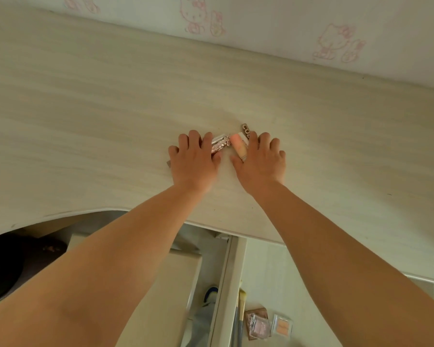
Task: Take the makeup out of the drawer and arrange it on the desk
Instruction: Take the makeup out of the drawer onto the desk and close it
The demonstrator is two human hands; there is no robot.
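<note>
Both my hands lie palm down on the pale wood desk [85,116], side by side over a small cluster of makeup. My left hand [194,159] covers a shiny pink foil-wrapped item [219,146], fingers curved over it. My right hand [259,161] covers a peach tube [238,146] and a brown stick with white letters [246,128]. Below the desk edge the open drawer [268,279] holds two small palettes [258,324], an orange blush compact [282,326] and brushes [239,311].
A wall with pink cat drawings [261,23] runs behind the desk. A second lower compartment [203,309] left of the drawer holds a bag and a blue-topped thing. A dark chair seat [8,266] sits at lower left under the curved desk edge.
</note>
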